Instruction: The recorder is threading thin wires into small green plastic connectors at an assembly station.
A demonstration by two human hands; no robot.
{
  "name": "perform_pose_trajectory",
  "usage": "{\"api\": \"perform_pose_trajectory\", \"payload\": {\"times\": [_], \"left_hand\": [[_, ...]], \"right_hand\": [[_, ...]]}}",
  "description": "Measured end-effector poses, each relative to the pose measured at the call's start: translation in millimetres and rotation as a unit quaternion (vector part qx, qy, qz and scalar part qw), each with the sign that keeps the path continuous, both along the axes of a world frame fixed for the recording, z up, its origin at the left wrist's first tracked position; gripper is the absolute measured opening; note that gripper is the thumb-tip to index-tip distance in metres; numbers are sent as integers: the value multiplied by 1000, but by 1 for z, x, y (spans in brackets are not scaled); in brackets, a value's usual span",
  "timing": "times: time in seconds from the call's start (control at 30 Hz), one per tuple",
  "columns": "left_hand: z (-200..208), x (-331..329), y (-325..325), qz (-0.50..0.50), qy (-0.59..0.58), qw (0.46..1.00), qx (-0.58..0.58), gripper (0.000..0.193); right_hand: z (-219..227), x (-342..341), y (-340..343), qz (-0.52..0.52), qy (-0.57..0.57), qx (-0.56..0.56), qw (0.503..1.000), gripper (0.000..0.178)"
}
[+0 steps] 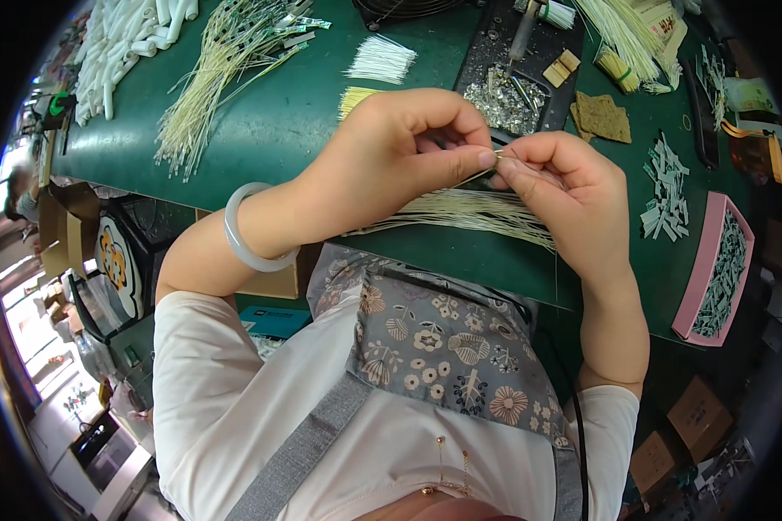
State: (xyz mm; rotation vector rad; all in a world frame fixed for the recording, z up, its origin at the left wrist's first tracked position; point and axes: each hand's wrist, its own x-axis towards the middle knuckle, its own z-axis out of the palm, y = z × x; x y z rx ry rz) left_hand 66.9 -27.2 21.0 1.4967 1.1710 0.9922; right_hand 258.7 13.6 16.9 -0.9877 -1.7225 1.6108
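Close together over the green table (252, 130), my two hands meet at the fingertips. Thumb and forefinger of my left hand (395, 161) are closed in a pinch on a thin pale wire (475, 178). My right hand (578, 187) is likewise pinched on the wire, its fingertips almost touching the left ones. The exact wire end between the fingers is too small to make out. Just below the hands a bundle of long pale wires (460, 208) lies along the table's near edge.
Behind the hands a black tray (487, 52) holds a soldering iron (523, 35) and metallic scraps. Brown sponge pieces (604, 117) lie to its right. A pink box (708, 269) of small green parts stands far right. Wired strips (226, 61) and white tubes (126, 43) lie left.
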Motion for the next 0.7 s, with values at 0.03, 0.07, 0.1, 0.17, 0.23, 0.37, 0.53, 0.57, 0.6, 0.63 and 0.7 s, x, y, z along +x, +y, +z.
{"api": "perform_pose_trajectory", "payload": {"times": [0.03,0.07,0.1,0.17,0.23,0.37,0.53,0.57,0.6,0.63,0.7], "left_hand": [[1,-1,0,-5,-28,998,-64,10],[0,-1,0,-6,-28,998,-64,10],[0,-2,1,-5,-44,996,-76,9],[-4,-2,2,-6,-60,994,-89,9],[-10,0,4,5,-88,991,-96,7],[-9,0,5,-14,-76,993,-93,6],[-10,1,9,-13,-82,989,-122,9],[-11,2,10,-14,-82,989,-122,9],[-12,2,10,-11,-82,989,-125,9],[-13,3,11,-7,-81,988,-129,8],[-16,4,13,-2,-78,989,-125,8]], "right_hand": [[0,-1,0,2,9,-15,1000,11],[0,0,1,2,8,-16,1000,11],[1,0,1,4,11,-26,1000,12],[0,0,3,4,12,-37,999,12],[-1,0,4,-13,-1,-36,999,12],[-2,-3,5,-15,-10,-42,999,13],[-3,-5,6,-12,23,-57,998,14],[-3,-4,6,-13,23,-57,998,14],[-3,-5,6,-13,24,-55,998,14],[-3,-5,6,-14,26,-54,998,14],[-4,-7,5,-26,30,-52,998,15]]}}
